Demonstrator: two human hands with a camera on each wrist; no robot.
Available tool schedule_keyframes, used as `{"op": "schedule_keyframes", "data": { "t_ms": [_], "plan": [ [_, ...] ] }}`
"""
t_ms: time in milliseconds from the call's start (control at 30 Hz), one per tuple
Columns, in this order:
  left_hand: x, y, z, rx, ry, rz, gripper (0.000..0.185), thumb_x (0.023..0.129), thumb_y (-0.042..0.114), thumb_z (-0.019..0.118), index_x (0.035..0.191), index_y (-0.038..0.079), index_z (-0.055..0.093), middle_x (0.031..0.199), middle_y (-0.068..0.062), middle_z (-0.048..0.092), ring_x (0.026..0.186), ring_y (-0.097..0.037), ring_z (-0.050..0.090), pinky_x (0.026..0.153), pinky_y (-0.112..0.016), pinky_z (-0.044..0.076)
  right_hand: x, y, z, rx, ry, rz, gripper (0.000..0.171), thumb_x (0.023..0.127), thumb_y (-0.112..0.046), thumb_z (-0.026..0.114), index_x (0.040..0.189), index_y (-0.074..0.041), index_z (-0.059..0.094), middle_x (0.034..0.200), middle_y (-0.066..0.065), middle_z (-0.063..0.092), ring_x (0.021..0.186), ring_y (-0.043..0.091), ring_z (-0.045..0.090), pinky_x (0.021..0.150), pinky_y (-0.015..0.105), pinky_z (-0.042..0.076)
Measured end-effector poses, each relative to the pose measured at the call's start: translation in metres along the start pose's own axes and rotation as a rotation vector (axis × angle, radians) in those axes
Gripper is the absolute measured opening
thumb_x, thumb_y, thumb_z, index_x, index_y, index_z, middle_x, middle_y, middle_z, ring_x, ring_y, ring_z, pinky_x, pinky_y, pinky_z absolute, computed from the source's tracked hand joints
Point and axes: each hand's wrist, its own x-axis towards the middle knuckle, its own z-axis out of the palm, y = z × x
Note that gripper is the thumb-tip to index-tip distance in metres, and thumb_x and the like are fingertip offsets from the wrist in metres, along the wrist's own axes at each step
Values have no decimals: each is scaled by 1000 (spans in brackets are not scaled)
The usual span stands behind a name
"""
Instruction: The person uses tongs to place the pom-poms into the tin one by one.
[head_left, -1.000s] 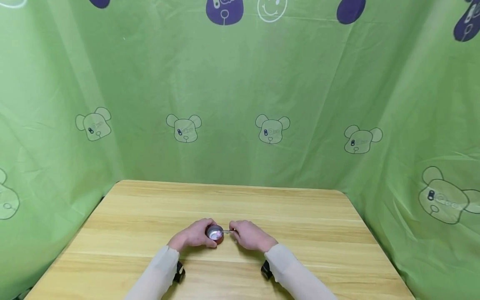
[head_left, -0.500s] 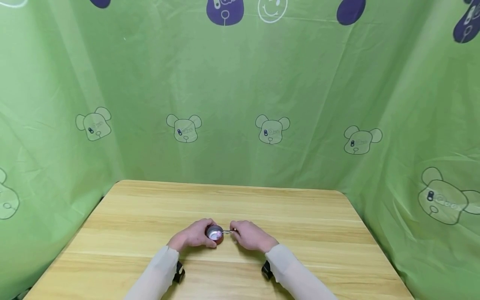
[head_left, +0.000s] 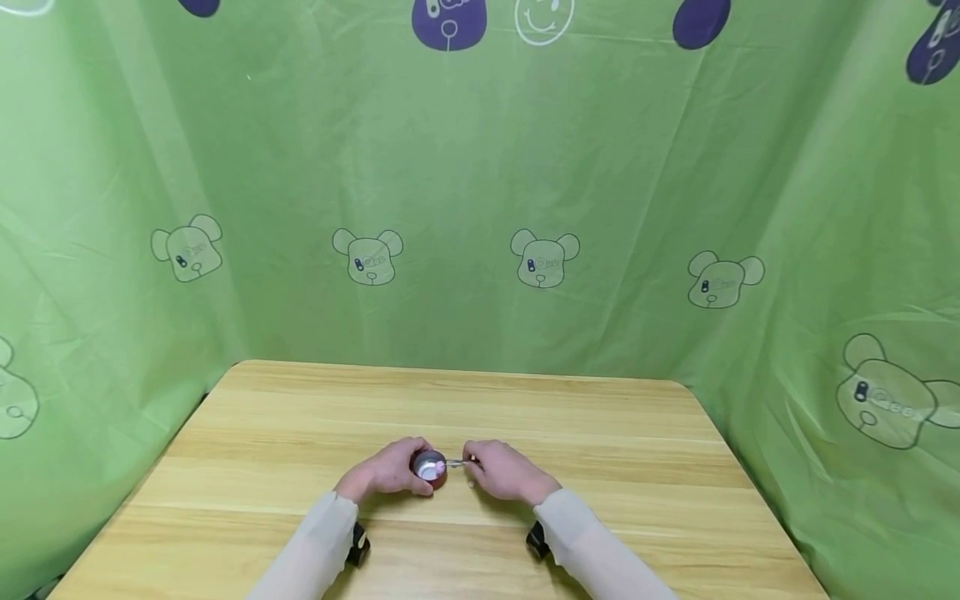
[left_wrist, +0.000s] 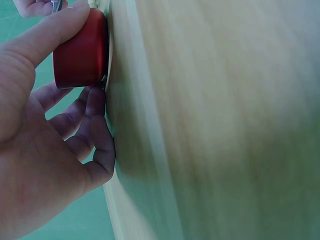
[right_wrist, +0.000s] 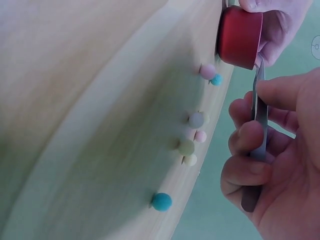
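Observation:
My left hand [head_left: 390, 468] holds a small red metal cup [left_wrist: 80, 50] near the middle of the table, its thumb and fingers around the wall. The cup's silver inside faces up, and something small and pink [head_left: 439, 468] shows in it. From the right, my right hand [head_left: 508, 472] grips a slim silver utensil [right_wrist: 259, 125] with a flat, rounded handle end. Its tip reaches over the cup's rim, and the right wrist view does not show that end. Under the right hand, several small coloured balls lie on the table, among them a teal ball [right_wrist: 162, 202] and a pink ball [right_wrist: 206, 71].
The pale wooden table [head_left: 600, 450] has rounded far corners. A green curtain [head_left: 465, 167] with bear prints hangs behind it and on both sides. Black wrist cameras [head_left: 358, 543] sit under both forearms.
My right hand and the utensil have shifted slightly to the right. The pink thing in the cup sits a little further right too. The left hand and the cup have stayed put.

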Motion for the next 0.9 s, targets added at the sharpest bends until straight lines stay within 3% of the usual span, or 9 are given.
{"op": "schedule_keyframes", "data": {
  "t_ms": [900],
  "plan": [
    [-1,0,-1,9,0,0,46,73,23,82,109,13,56,104,0,58,97,-21,55,87,-41,44,-3,5,2,28,25,2,13,97,-21,52,98,-13,62,80,-11,55,67,6,51,62,24,45]
  ]
}}
